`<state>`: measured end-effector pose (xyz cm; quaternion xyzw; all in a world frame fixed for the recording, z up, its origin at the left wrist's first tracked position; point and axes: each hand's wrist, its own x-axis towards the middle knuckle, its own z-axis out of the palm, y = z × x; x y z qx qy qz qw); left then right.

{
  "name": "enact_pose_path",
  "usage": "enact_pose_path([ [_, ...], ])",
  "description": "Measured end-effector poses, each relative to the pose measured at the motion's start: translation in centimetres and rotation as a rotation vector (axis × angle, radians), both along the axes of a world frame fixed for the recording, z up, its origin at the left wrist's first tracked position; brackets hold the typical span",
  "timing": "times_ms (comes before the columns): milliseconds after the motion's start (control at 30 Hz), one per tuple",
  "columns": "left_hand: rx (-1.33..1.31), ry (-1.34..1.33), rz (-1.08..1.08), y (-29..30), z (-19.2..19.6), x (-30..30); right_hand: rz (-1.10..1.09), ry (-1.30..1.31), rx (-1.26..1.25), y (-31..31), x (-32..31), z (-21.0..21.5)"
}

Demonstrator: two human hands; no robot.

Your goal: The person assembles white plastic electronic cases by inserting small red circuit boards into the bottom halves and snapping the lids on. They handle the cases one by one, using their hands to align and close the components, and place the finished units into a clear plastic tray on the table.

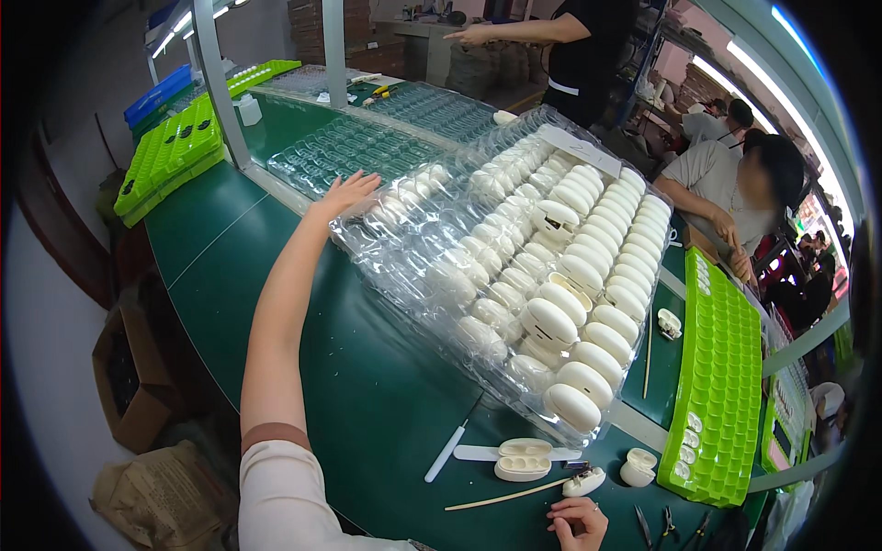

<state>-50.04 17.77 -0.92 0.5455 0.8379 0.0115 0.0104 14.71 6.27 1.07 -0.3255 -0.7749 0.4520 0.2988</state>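
My left hand (349, 194) is stretched out flat with its fingers spread, at the left edge of a stack of clear plastic blister trays (413, 303). The trays hold rows of white oval cases (551, 320), a few of them opened. My right hand (579, 525) rests at the near edge of the bench, its fingers curled and nothing visible in them. Just beyond it lies a white case part (584, 483) with small dark parts on it. An opened white case (524, 459) and a smaller white case (638, 467) stand close by.
A thin wooden stick (507, 495), a white-handled tool (446, 454) and pliers (668, 527) lie on the green bench (367, 404). Bright green trays stand at right (721, 376) and far left (175, 156). Metal posts (219, 83) rise from the bench. Other people stand or sit beyond it.
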Motion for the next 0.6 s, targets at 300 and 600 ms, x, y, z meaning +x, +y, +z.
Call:
enact_pose_path([
  [300, 0.887, -0.281, 0.006, -4.8, 3.9, -0.3, 0.0, 0.079, -0.157, 0.1, 0.4, -0.3],
  [600, 0.898, -0.375, -0.255, -3.0, 13.3, 12.4, 0.057, 0.103, -0.167, 0.5, 0.6, -0.8],
])
